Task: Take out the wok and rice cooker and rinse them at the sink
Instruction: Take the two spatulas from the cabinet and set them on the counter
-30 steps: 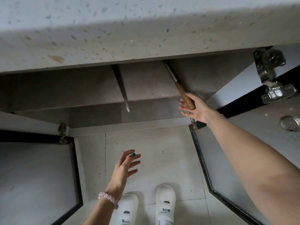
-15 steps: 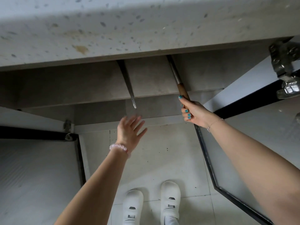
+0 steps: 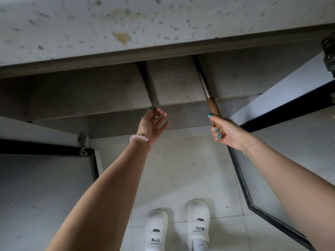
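Observation:
Two long handles stick out of the open cabinet from under the countertop; the pans they belong to are hidden. My right hand [image 3: 226, 133] grips the wooden end of the right one, a wood-tipped metal handle [image 3: 212, 106]. The left one is a dark metal handle [image 3: 149, 87]. My left hand [image 3: 152, 125] is raised to its tip, with the thumb on one side, the fingers fairly straight on the other, and the tip touching the palm. No rice cooker is visible.
The speckled countertop edge [image 3: 163, 24] overhangs the cabinet and hides its inside. A grey shelf [image 3: 90, 98] lies under the handles. Black-framed cabinet doors stand open at the left [image 3: 36, 187] and the right [image 3: 290, 151]. My white shoes [image 3: 155, 230] are on the tiled floor.
My left hand rose from low over the floor up to the dark handle's tip. My right hand kept its grip on the wooden handle, sliding slightly toward its end.

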{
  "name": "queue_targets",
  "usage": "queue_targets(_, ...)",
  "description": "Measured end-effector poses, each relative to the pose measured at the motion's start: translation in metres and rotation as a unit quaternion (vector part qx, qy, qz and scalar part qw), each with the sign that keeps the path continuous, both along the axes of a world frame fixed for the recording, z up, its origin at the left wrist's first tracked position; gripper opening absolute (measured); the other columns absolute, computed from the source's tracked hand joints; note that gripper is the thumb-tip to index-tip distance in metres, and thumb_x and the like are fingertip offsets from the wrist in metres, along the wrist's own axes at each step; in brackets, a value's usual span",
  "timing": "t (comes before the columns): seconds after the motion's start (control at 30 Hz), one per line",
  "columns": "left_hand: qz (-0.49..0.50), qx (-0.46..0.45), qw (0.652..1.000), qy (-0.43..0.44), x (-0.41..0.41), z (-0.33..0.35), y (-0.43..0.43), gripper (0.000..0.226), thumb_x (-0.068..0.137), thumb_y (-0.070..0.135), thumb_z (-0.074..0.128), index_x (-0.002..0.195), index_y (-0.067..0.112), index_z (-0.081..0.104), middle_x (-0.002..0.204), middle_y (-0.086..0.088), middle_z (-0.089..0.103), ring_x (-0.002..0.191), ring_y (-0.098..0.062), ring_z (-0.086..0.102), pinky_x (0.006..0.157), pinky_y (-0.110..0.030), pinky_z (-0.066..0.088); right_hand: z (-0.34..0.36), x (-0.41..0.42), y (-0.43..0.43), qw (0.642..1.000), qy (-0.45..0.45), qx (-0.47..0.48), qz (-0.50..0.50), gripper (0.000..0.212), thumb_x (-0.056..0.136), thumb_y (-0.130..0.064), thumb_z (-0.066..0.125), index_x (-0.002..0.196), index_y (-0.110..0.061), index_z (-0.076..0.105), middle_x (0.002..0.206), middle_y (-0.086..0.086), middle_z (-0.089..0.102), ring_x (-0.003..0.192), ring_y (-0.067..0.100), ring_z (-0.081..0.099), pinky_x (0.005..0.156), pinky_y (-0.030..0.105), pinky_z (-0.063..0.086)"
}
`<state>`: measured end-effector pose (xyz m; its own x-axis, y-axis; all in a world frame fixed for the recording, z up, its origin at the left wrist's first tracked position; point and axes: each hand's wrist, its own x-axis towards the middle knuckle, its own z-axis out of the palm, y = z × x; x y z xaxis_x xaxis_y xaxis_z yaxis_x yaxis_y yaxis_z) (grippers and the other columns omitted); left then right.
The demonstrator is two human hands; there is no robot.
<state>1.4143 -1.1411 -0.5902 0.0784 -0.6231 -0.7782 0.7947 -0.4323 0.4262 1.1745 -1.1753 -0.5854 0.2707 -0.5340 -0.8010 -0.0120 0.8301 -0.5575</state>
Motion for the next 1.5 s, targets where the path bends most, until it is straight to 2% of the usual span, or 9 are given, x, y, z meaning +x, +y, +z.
queue_targets(0.13, 0.011, 0.012, 1.0, -0.023, 0.001, 0.005, 0.005, 0.032, 0.099, 0.023, 0.041, 0.071, 0.013, 0.053, 0.06, 0.001, 0.061, 0.078, -0.017, 0.06, 0.082, -0.034, 0.05, 0.004, 0.004, 0.002, 1.0, 0.013, -0.004, -0.002, 0.028, 0.091, -0.034, 0.058, 0.072, -0.018, 0.045, 0.051, -0.005, 0.04, 0.043, 0.007, 0.033, 0.042, 0.016, 0.031)
queue_targets(0.4, -0.034, -0.008, 0.997, -0.071, -0.006, 0.015, 0.04, 0.029, 0.098, 0.006, 0.034, 0.073, 0.009, 0.05, 0.067, -0.003, 0.051, 0.069, -0.017, 0.052, 0.082, -0.033, 0.05, 0.021, 0.02, 0.003, 0.996, 0.088, -0.031, 0.012, 0.026, 0.089, -0.031, 0.061, 0.072, -0.014, 0.053, 0.055, -0.002, 0.045, 0.045, 0.009, 0.038, 0.047, 0.018, 0.035)
queue_targets(0.57, -0.061, -0.007, 0.994, -0.085, -0.019, 0.03, 0.074, 0.03, 0.098, -0.001, 0.029, 0.097, 0.016, 0.054, 0.064, -0.005, 0.047, 0.06, -0.017, 0.053, 0.083, -0.04, 0.05, 0.03, 0.034, 0.011, 0.992, 0.102, -0.073, -0.006, 0.017, 0.091, -0.031, 0.06, 0.095, -0.015, 0.058, 0.052, -0.002, 0.04, 0.045, 0.01, 0.032, 0.046, 0.021, 0.03)
queue_targets(0.8, -0.109, 0.011, 0.991, -0.071, -0.027, 0.044, 0.127, 0.03, 0.097, -0.003, 0.03, 0.107, 0.015, 0.053, 0.068, -0.007, 0.046, 0.065, -0.019, 0.055, 0.089, -0.044, 0.049, 0.035, 0.047, 0.031, 0.992, 0.096, -0.073, -0.03, 0.022, 0.095, -0.037, 0.051, 0.089, -0.017, 0.057, 0.05, -0.003, 0.04, 0.042, 0.009, 0.033, 0.044, 0.021, 0.031)
queue_targets(0.93, -0.14, 0.018, 0.988, -0.068, -0.021, 0.04, 0.136, 0.023, 0.099, 0.007, 0.035, 0.101, 0.014, 0.056, 0.077, -0.007, 0.056, 0.081, -0.021, 0.059, 0.093, -0.043, 0.048, 0.035, 0.048, 0.046, 0.997, 0.061, -0.033, -0.044, 0.019, 0.094, -0.029, 0.054, 0.084, -0.013, 0.057, 0.057, 0.003, 0.044, 0.045, 0.012, 0.039, 0.045, 0.022, 0.036)
queue_targets(1.07, -0.141, 0.031, 0.987, -0.071, -0.01, 0.031, 0.12, 0.033, 0.099, 0.024, 0.034, 0.089, 0.005, 0.06, 0.091, -0.01, 0.062, 0.087, -0.024, 0.061, 0.096, -0.042, 0.045, 0.038, 0.045, 0.051, 0.999, -0.016, 0.017, -0.048, 0.014, 0.095, -0.015, 0.051, 0.091, -0.004, 0.057, 0.073, 0.008, 0.056, 0.063, 0.015, 0.055, 0.061, 0.025, 0.048)
queue_targets(1.27, -0.178, 0.04, 0.98, -0.081, 0.002, 0.023, 0.078, 0.041, 0.101, 0.034, 0.026, 0.105, 0.004, 0.054, 0.101, -0.015, 0.066, 0.096, -0.029, 0.063, 0.1, -0.041, 0.041, 0.034, 0.039, 0.046, 0.998, -0.038, 0.042, 0.004, 0.013, 0.096, -0.01, 0.047, 0.098, -0.002, 0.057, 0.095, 0.015, 0.067, 0.084, 0.021, 0.067, 0.075, 0.029, 0.054)
queue_targets(1.4, -0.168, 0.037, 0.983, -0.068, 0.004, 0.023, 0.063, 0.034, 0.098, 0.031, 0.032, 0.1, 0.007, 0.057, 0.089, -0.011, 0.061, 0.079, -0.026, 0.06, 0.088, -0.042, 0.049, 0.032, 0.037, 0.045, 0.998, -0.031, 0.046, 0.014, 0.021, 0.098, -0.021, 0.044, 0.103, -0.005, 0.057, 0.088, 0.009, 0.066, 0.069, 0.017, 0.06, 0.064, 0.026, 0.047)
queue_targets(1.5, -0.155, 0.05, 0.983, -0.085, -0.001, 0.023, 0.058, 0.033, 0.1, 0.027, 0.032, 0.087, 0.01, 0.058, 0.069, -0.003, 0.047, 0.051, -0.012, 0.046, 0.054, -0.024, 0.044, 0.03, 0.039, 0.045, 0.999, -0.004, 0.038, -0.003, 0.03, 0.098, -0.034, 0.041, 0.102, -0.01, 0.059, 0.071, 0.004, 0.058, 0.053, 0.014, 0.047, 0.053, 0.024, 0.039)
